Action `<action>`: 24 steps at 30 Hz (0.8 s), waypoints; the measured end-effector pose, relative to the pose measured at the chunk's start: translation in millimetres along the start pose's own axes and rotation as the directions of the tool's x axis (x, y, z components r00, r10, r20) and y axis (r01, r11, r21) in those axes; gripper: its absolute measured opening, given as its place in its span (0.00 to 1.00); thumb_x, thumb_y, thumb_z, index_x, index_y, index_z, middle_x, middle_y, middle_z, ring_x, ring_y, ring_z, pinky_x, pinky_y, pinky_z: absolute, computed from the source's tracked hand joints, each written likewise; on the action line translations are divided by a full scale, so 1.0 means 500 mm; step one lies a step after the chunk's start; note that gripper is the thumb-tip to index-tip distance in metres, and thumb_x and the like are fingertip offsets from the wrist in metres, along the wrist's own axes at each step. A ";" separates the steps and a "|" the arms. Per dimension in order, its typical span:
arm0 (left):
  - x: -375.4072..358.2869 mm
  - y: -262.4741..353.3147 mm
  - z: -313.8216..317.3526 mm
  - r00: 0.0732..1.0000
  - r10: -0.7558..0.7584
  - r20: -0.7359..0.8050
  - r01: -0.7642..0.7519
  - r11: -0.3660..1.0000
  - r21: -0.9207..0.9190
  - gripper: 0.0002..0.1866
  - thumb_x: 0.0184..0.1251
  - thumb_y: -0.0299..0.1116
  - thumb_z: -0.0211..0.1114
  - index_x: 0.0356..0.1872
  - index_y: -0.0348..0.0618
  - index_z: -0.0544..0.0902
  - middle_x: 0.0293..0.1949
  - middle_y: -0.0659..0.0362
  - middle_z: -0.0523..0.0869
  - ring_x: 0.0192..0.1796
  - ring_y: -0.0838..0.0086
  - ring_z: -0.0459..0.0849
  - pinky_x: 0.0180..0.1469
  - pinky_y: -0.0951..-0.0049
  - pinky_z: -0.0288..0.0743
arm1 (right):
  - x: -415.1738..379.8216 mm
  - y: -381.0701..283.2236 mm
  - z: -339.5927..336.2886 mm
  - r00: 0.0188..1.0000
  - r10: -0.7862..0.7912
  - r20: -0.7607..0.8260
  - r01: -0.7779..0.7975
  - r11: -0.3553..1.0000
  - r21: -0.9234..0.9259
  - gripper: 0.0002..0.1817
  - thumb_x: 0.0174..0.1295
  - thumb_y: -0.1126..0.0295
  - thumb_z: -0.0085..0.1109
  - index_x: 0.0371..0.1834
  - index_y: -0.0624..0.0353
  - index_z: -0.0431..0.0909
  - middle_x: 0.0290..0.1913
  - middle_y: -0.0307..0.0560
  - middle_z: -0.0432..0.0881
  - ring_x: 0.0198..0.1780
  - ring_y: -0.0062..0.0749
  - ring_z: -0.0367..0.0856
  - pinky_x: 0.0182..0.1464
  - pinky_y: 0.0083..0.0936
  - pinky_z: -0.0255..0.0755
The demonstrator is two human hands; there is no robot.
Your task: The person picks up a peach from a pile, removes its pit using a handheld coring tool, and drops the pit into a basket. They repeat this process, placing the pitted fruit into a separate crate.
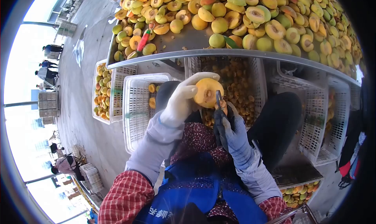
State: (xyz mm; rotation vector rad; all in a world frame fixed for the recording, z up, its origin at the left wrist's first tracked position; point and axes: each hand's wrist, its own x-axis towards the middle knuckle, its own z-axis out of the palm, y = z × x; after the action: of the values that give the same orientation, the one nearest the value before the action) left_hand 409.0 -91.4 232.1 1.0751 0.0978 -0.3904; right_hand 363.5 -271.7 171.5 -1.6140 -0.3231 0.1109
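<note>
My left hand (pixel 181 102), in a white glove, is closed around a yellow peach half (pixel 205 91) with its cut face toward me. My right hand (pixel 234 128), in a white and dark glove, grips a dark-handled pitting tool (pixel 218 95). Its metal end touches the right side of the cut face, by the stone hollow. A brownish piece, seemingly a peach stone (pixel 222 106), sits at the tool beside my right fingers. Both hands are above my lap, just short of the metal table (pixel 178 55).
Many peach halves (pixel 254 14) cover the table, where a red-handled tool (pixel 144 40) lies. A crate (pixel 258 81) below holds stones and scraps. White crates (pixel 135 106) stand left, another crate (pixel 337 118) right. Several people (pixel 49 67) are far left.
</note>
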 end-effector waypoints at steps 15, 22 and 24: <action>-0.093 -0.005 0.106 0.980 0.079 -0.184 0.034 0.840 0.542 0.17 0.77 0.37 0.49 0.50 0.33 0.79 0.32 0.58 0.85 0.28 0.78 0.83 0.32 0.81 0.70 | -0.076 -0.074 -0.005 0.991 -0.007 0.133 0.017 0.997 -0.071 0.16 0.65 0.71 0.53 0.54 0.67 0.68 0.32 0.57 0.78 0.34 0.45 0.82 0.36 0.36 0.74; -0.091 -0.032 0.120 0.947 0.268 -0.178 -0.047 0.665 0.746 0.13 0.73 0.31 0.51 0.43 0.33 0.82 0.29 0.61 0.84 0.24 0.84 0.78 0.30 0.85 0.70 | -0.148 0.007 0.008 0.915 0.265 0.303 -0.400 0.683 0.611 0.22 0.70 0.71 0.52 0.65 0.65 0.65 0.48 0.50 0.78 0.48 0.31 0.78 0.51 0.26 0.72; -0.096 -0.029 0.136 0.940 0.292 -0.177 -0.054 0.639 0.767 0.13 0.72 0.29 0.51 0.42 0.32 0.82 0.29 0.60 0.83 0.26 0.84 0.79 0.31 0.84 0.71 | -0.153 0.005 0.004 0.831 0.369 0.416 -0.554 0.486 0.676 0.20 0.72 0.68 0.52 0.64 0.61 0.67 0.48 0.48 0.78 0.47 0.29 0.78 0.49 0.25 0.73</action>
State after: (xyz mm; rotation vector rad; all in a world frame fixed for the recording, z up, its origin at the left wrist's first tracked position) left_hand 351.6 -144.2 265.2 1.9698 0.0858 -0.0707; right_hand 290.5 -290.8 159.7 -0.7492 0.0398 0.7651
